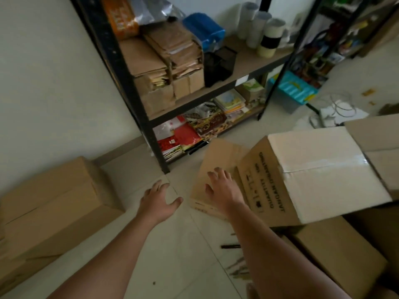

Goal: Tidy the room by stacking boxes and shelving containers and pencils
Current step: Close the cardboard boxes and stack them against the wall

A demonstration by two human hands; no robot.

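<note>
A small flat cardboard box (216, 156) lies tilted on the floor in front of the black shelf unit (127, 87). My right hand (222, 188) hovers over its near end with fingers spread, holding nothing. My left hand (158, 200) is spread open above the bare floor just left of that box. A larger printed cardboard box (313, 169) rests tilted on another box (336, 253) to the right. Several pencils (233, 264) lie scattered on the floor beside my right forearm. A black mesh container (219, 65) stands on the middle shelf.
A big cardboard box (54, 210) sits by the wall at left. The shelves hold brown paper packs, a blue bag (204, 31), paper rolls (261, 29) and gift bags. A turquoise bin (291, 89) and white cables (339, 106) lie on the floor behind.
</note>
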